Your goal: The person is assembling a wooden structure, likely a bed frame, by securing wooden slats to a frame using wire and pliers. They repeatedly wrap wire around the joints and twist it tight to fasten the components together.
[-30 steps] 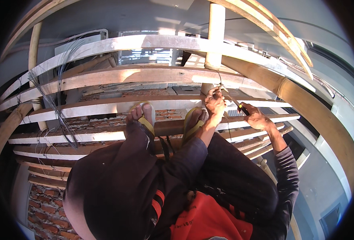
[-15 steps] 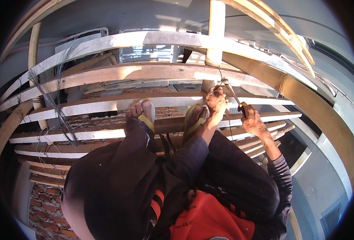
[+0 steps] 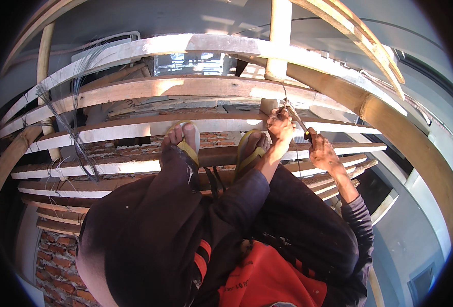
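Observation:
My right hand (image 3: pixel 325 152) is closed around the dark, yellow-marked handle of a pair of pliers (image 3: pixel 299 122). The pliers slant up and left, their jaws at a thin dark wire (image 3: pixel 285 91) beside the upright bamboo pole (image 3: pixel 279 46). My left hand (image 3: pixel 280 124) is closed just left of the jaws, its fingertips at the wire, though what they pinch is partly hidden. Below the hands a loose length of the wire hangs past the pale wooden slats (image 3: pixel 221 126).
My feet, in yellow-edged flip-flops (image 3: pixel 188 152), rest on the slats. A bundle of thin wires (image 3: pixel 73 130) hangs over the slats at left. A thick bamboo pole (image 3: pixel 390 120) slopes down on the right. A brick wall (image 3: pixel 62 263) shows below, through gaps.
Both hands stay at the wire with the pliers. The right hand has shifted slightly left, and the pliers' angle has changed a little. The whole view has tilted slightly.

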